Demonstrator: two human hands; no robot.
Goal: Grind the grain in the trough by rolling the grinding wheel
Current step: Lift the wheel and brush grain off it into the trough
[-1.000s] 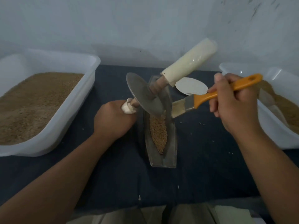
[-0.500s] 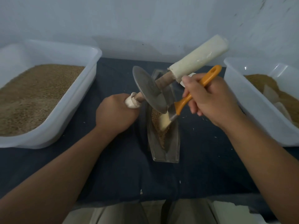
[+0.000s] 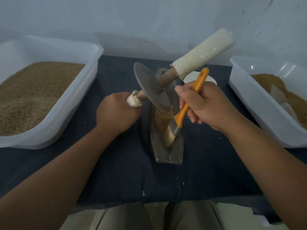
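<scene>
Trough (image 3: pixel 167 155) being swept - wheel (image 3: pixel 152 87) tipped up.
Left hand (image 3: pixel 116 113) clenched round wheel's near handle; right hand (image 3: pixel 204 105) grasps brush (image 3: pixel 182 112), bristles dropped since a second ago to trough's near end - likely gathering grain (image 3: pixel 162 118) mid-trough before rolling.

- A dark blue cloth (image 3: pixel 126 171) covers the tabletop, with a few pale specks scattered on it.
- A white plastic tub (image 3: pixel 78 97) on the left holds a flat layer of brown grain (image 3: pixel 33 90).
- A second white tub (image 3: pixel 249 103) on the right holds a browner heap (image 3: pixel 274 83).
- A brush (image 3: pixel 181 113) with an orange handle is tilted, pale bristles down.
- A white round disc (image 3: pixel 211 80) lies at the back.
- A pale wall (image 3: pixel 149 22) stands behind.
</scene>
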